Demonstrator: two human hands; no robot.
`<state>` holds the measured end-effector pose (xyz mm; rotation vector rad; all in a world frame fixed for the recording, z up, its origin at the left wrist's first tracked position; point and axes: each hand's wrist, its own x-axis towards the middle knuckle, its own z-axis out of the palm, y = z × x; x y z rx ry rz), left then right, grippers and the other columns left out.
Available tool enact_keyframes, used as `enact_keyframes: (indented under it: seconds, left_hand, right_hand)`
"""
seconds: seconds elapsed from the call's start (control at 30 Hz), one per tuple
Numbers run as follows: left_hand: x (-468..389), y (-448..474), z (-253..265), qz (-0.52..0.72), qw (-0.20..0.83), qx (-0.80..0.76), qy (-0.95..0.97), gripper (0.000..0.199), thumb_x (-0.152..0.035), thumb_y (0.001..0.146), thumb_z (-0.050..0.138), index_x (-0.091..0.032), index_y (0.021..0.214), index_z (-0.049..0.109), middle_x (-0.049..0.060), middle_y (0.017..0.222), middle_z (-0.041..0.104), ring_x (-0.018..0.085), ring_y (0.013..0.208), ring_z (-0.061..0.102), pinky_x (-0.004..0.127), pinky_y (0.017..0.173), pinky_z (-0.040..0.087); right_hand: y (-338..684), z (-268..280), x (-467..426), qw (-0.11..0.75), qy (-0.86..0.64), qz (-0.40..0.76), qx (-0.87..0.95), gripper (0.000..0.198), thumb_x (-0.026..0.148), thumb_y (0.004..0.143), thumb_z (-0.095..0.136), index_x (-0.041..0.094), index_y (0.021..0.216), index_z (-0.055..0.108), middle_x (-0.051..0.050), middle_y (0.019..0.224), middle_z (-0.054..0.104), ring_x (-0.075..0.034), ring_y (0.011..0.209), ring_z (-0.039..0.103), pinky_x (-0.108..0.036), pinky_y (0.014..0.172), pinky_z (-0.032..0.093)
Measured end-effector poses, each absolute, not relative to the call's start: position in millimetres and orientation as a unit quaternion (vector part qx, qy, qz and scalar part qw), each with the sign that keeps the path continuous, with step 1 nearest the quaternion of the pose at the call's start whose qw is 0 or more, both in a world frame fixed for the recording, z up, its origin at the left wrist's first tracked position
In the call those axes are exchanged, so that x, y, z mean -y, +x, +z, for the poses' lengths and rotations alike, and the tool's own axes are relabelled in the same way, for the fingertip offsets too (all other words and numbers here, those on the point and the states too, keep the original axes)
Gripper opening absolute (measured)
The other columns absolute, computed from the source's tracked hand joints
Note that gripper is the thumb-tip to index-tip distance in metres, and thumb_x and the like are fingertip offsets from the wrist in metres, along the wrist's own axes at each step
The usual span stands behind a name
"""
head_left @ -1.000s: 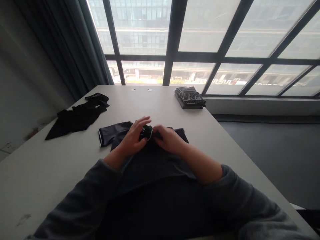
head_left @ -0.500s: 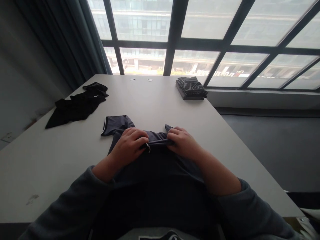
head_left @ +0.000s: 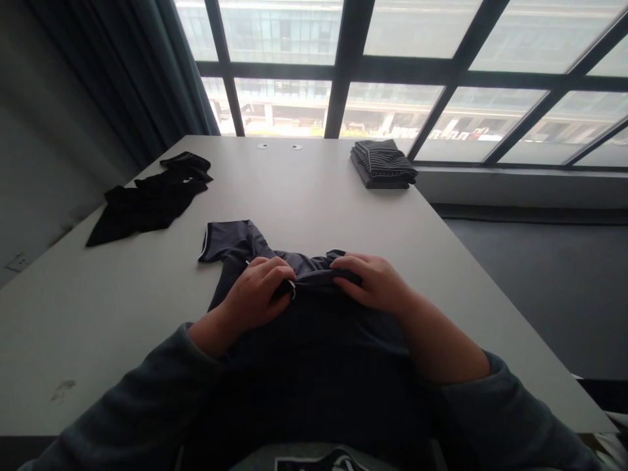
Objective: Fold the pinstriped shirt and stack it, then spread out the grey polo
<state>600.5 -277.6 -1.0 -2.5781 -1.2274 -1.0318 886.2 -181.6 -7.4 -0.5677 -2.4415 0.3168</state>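
A dark grey short-sleeved shirt [head_left: 230, 241] lies on the table in front of me, one white-edged sleeve spread out to the left. My left hand [head_left: 262, 288] is closed on the shirt near its upper middle, and a bit of white trim shows under the fingers. On the other side my right hand [head_left: 370, 281] pinches a folded strip of the same fabric between thumb and fingers. The cloth runs in a gathered band from hand to hand. Toward my body the shirt's lower part is too dark to make out.
Crumpled black clothing [head_left: 152, 199] lies at the table's left. A stack of folded clothes [head_left: 385, 163], striped one on top, sits near the far right edge. The white table [head_left: 122, 307] reaches to the window [head_left: 284, 104]; a dark curtain [head_left: 161, 65] hangs at left.
My right hand has shifted slightly right along the fabric, its thumb and fingers wider apart. My left hand keeps its hold, a little lower. The camera view has tilted slightly.
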Motion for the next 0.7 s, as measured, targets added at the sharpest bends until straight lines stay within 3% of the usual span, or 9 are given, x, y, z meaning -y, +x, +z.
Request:
enact_keyframes:
  seconds: [0.17, 0.3, 0.5, 0.7]
  left_hand:
    - [276, 600, -3, -0.329, 0.032, 0.419, -0.845, 0.013, -0.034, 0.099, 0.068, -0.024, 0.106, 0.061, 0.003, 0.096, 0.072, 0.02, 0.085, 0.068, 0.037, 0.085, 0.053]
    - [275, 602, -4, -0.366, 0.07, 0.439, -0.818, 0.005, -0.024, 0.1, 0.063, -0.024, 0.105, 0.065, 0.004, 0.099, 0.075, 0.021, 0.09, 0.07, 0.04, 0.09, 0.053]
    - [276, 603, -4, -0.42, 0.104, 0.458, -0.777, 0.017, -0.018, 0.101, 0.062, -0.025, 0.116, 0.067, 0.004, 0.105, 0.079, 0.022, 0.098, 0.074, 0.044, 0.097, 0.055]
    - [277, 601, -6, -0.428, 0.104, 0.473, -0.763, 0.017, -0.016, 0.1, 0.06, -0.025, 0.113, 0.062, 0.002, 0.104, 0.079, 0.022, 0.099, 0.075, 0.045, 0.1, 0.055]
  right_hand:
    - [883, -5, 184, 0.349, -0.193, 0.104, 0.911, 0.018, 0.028, 0.105, 0.056, 0.028, 0.109, 0.074, -0.007, 0.102, 0.074, -0.019, 0.085, 0.071, -0.031, 0.077, 0.055]
    - [884, -3, 184, 0.395, -0.202, 0.099, 0.891, 0.01, 0.029, 0.102, 0.061, 0.027, 0.101, 0.071, -0.008, 0.098, 0.074, -0.024, 0.09, 0.07, -0.037, 0.082, 0.057]
    - [886, -12, 182, 0.377, -0.246, 0.108, 0.886, 0.016, 0.037, 0.105, 0.058, 0.026, 0.099, 0.067, -0.005, 0.081, 0.073, -0.02, 0.071, 0.067, -0.032, 0.07, 0.052]
    - [890, -19, 179, 0.353, -0.284, 0.119, 0.884, 0.021, 0.045, 0.102, 0.061, 0.025, 0.098, 0.067, 0.002, 0.064, 0.063, -0.016, 0.056, 0.056, -0.028, 0.061, 0.042]
